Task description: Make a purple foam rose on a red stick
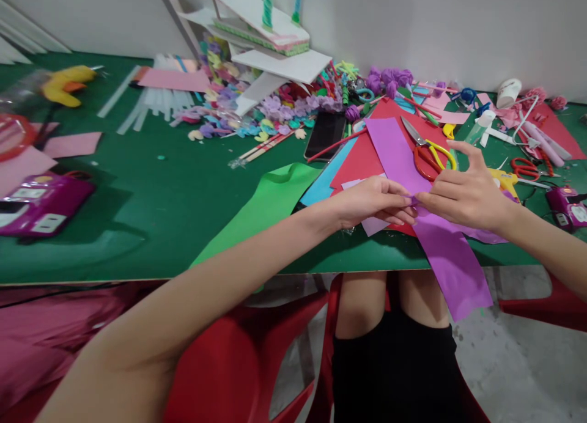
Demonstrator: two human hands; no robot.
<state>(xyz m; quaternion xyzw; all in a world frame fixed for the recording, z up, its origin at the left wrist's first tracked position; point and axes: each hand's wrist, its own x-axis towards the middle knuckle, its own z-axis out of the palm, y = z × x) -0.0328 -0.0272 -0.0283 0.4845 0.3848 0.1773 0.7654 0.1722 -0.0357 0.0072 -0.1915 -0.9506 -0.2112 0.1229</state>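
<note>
Probably light, soft and easily creased, the purple scrap [414, 200], best held by its edges, is pinched between left hand [378, 202] and right hand [468, 191] above the strip [453, 258], near right on the bench [156, 197].

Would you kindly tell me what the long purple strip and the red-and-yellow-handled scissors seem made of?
The long purple strip looks matte, probably paper, from its thin, dull sheet, though foam is possible. The scissors have smooth silvery blades, likely metal, and bright, smooth-looking handles, likely plastic.
</note>
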